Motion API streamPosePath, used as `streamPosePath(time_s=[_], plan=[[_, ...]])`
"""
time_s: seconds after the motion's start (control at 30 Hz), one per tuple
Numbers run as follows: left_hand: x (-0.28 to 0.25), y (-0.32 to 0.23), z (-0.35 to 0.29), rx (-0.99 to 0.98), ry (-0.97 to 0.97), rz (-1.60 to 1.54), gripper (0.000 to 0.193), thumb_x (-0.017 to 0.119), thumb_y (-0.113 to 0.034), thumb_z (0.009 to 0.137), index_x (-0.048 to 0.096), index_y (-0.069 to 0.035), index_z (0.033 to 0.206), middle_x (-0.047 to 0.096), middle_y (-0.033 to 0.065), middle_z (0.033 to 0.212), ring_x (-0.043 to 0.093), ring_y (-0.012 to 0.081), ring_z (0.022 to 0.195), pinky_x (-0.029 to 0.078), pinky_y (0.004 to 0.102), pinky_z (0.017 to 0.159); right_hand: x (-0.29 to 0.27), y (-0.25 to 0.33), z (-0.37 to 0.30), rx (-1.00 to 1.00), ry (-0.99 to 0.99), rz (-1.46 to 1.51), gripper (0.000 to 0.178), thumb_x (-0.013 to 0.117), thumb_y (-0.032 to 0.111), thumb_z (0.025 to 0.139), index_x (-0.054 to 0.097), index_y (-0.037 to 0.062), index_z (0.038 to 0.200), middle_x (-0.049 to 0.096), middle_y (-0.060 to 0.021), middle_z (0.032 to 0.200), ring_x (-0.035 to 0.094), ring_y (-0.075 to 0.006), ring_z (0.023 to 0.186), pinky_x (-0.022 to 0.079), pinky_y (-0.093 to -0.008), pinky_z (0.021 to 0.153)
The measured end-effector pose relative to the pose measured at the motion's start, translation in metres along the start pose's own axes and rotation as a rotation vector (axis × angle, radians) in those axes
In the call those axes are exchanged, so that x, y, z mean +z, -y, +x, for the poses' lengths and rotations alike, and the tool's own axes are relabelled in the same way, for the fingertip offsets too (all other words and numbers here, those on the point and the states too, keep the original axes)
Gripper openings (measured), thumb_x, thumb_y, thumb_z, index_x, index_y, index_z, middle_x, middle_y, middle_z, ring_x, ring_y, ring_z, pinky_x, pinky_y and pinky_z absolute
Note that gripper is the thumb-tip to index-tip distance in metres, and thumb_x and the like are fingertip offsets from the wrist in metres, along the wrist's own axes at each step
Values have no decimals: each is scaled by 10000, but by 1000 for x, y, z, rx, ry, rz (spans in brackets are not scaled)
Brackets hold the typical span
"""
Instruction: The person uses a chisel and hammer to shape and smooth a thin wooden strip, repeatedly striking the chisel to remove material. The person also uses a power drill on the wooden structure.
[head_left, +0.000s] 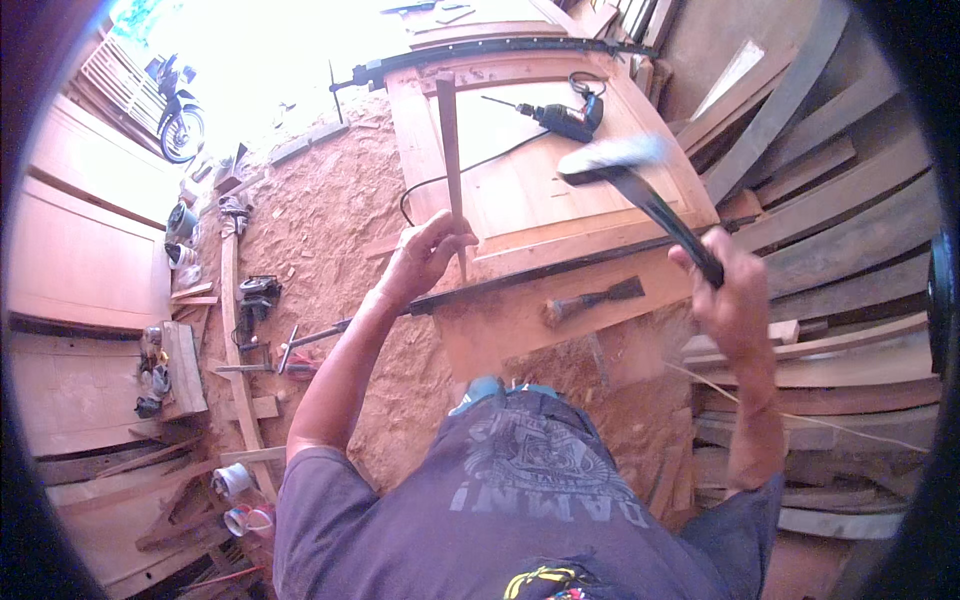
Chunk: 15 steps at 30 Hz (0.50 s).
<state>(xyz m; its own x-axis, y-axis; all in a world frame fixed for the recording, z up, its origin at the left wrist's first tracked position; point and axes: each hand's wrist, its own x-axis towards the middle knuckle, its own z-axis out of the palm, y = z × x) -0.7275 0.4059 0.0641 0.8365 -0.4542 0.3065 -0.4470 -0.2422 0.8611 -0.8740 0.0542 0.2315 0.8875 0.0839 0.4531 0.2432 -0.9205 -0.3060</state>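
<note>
My left hand point(432, 256) is closed round the lower part of a long, narrow wooden strip point(449, 140), held upright with its tip near the edge of a panelled wooden door point(520, 235). In my right hand point(728, 290) is a hammer point(655, 205), raised over the door's right side; its head is blurred by motion. A black power drill point(565, 118) with a cord lies on the door's panel. Below my hands, a wide-bladed chisel point(595, 300) rests on the wood in front of a long bar clamp point(560, 265).
Another bar clamp point(500, 47) crosses the door's far end. Stacked boards point(850, 240) crowd the right side. Sawdust and chips cover the floor point(320, 210). On the left lie a long timber point(232, 310), spools point(233, 482) and wooden panels point(90, 250). A motorbike point(180, 110) stands far left.
</note>
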Motion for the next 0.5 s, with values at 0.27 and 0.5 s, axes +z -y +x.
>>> streamPosePath(time_s=[0.27,0.5], plan=[[6,7,-1,51,6,-39,123,607,-116,994,643,-11,1045,719,112,918,697,224,838,549,361,792,-134,42,105,-166,-377,-341,223,693,275,999,734,57,986,626,-8,724,558,-93,649,485,-290,601],[-3,4,-8,0,-19,-23,109,607,-80,974,648,-7,1044,730,121,922,721,219,882,556,360,818,-60,42,91,-227,295,-417,233,688,304,1000,753,82,1032,665,-10,788,588,-80,676,481,-246,613]])
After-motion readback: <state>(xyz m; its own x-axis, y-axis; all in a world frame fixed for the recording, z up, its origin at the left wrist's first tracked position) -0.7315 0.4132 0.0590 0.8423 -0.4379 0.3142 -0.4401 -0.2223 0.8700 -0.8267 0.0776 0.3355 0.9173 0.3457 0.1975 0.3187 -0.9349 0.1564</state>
